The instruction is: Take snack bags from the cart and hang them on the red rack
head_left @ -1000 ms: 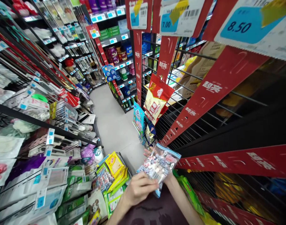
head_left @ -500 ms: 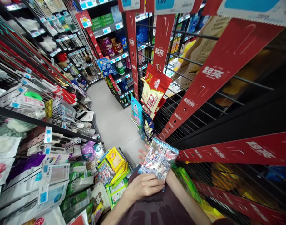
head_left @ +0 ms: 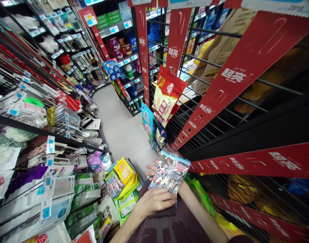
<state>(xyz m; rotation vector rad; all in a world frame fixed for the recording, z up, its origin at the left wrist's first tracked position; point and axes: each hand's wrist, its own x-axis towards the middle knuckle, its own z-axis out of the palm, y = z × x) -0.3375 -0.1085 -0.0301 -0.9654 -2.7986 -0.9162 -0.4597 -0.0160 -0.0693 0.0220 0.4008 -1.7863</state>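
A clear zip-top bag of small blue-and-white wrapped pieces, likely candies, is in front of my torso. My left hand is closed around its lower edge, with the thumb side hidden. My right hand lies behind the bag, its fingers stretched out and spread past the bag's left side; the palm is hidden. Just beyond the bag's top, a dark blue packet and a light blue packet hang low on the rack. Above them a red-and-cream snack bag hangs from a hook.
A black wire rack with red strips stands close on my right. To my left are shelves of hanging household goods. A pile of yellow and green packets sits by my left forearm. Grey floor runs ahead to stocked shelves.
The bag has shifted slightly left, and its top looks more bent over. My right fingers have moved a little left and down. My left hand keeps its grip; the view has shifted slightly.
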